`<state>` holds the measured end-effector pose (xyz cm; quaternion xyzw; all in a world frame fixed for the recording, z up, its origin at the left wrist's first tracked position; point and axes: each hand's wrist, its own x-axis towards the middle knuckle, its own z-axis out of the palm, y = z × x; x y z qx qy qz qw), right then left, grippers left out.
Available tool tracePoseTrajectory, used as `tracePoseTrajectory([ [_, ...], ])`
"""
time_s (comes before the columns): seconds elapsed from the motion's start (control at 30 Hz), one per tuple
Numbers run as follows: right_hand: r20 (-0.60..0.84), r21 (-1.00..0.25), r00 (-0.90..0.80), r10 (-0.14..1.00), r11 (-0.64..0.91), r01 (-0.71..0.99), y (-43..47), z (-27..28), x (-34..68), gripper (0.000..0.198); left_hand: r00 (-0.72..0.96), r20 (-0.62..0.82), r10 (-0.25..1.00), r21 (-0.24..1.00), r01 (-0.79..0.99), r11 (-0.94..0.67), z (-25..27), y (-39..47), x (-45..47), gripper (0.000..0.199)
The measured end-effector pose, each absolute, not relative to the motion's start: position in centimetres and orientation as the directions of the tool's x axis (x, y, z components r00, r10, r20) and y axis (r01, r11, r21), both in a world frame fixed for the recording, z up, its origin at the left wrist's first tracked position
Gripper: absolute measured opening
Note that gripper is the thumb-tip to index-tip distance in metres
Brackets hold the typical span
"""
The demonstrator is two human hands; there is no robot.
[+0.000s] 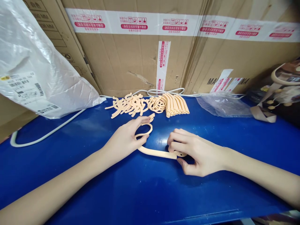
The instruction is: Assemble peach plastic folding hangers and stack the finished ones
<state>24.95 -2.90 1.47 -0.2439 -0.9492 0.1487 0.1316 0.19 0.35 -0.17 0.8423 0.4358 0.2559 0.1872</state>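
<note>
While the peach plastic strap [156, 152] lay flat on the blue tabletop [140, 193], left hand [125, 139] fingers pinched its looped end and right hand [195, 153] fingers clamped the other end. Strap judged light, thin, bendy; best held at the ends. More straps [150, 104] were heaped behind.

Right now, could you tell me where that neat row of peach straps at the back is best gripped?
Probably across the straight ends of the stacked peach straps, pinched from above and the right. There they lie parallel and close-packed, while their left ends curl into the loose tangled pile.
</note>
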Motion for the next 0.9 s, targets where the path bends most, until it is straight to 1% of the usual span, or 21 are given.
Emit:
tracePoseTrajectory([
  [0.07,0.192,-0.371,-0.834,0.517,0.825,0.426,-2.76,1.47,25.09,0.012,0.498,0.246,0.831,0.552,0.633,-0.543,-0.12,0.24,0.18,0.051],
  [0.17,0.233,-0.317,-0.816,0.529,0.835,0.451,-2.55,1.43,25.25,0.013,0.503,0.235,0.831,0.558,0.63,-0.54,-0.14,0.13,0.07,0.05],
  [0.23,0.262,-0.231,-0.809,0.526,0.848,0.477,-2.42,1.44,25.34,0.015,0.504,0.238,0.83,0.554,0.632,-0.542,-0.2,0.14,-0.03,0.05],
  [0.4,0.359,0.04,-0.788,0.501,0.835,0.549,-2.2,1.8,25.69,0.021,0.504,0.255,0.825,0.579,0.604,-0.548,-0.2,0.25,-0.2,0.044],
  [0.47,0.396,0.107,-0.771,0.498,0.809,0.578,-2.2,1.97,25.84,0.024,0.494,0.259,0.83,0.579,0.609,-0.542,-0.09,0.22,-0.23,0.042],
  [0.53,0.422,0.142,-0.761,0.492,0.793,0.592,-2.25,2.04,25.92,0.026,0.48,0.257,0.839,0.558,0.634,-0.535,0.0,0.16,-0.24,0.04],
  [0.63,0.424,0.153,-0.768,0.48,0.798,0.583,-2.37,1.93,25.82,0.025,0.472,0.247,0.846,0.531,0.665,-0.526,0.0,0.11,-0.21,0.039],
  [0.7,0.382,0.132,-0.783,0.491,0.81,0.572,-2.43,1.82,25.65,0.025,0.485,0.246,0.839,0.519,0.665,-0.537,-0.07,0.1,-0.19,0.041],
  [0.83,0.248,0.026,-0.816,0.522,0.838,0.544,-2.54,1.76,25.36,0.03,0.52,0.264,0.812,0.457,0.674,-0.58,-0.21,0.01,-0.25,0.04],
  [0.9,0.221,-0.023,-0.826,0.518,0.85,0.527,-2.62,1.78,25.31,0.034,0.53,0.274,0.803,0.421,0.684,-0.596,-0.24,-0.09,-0.32,0.04],
])
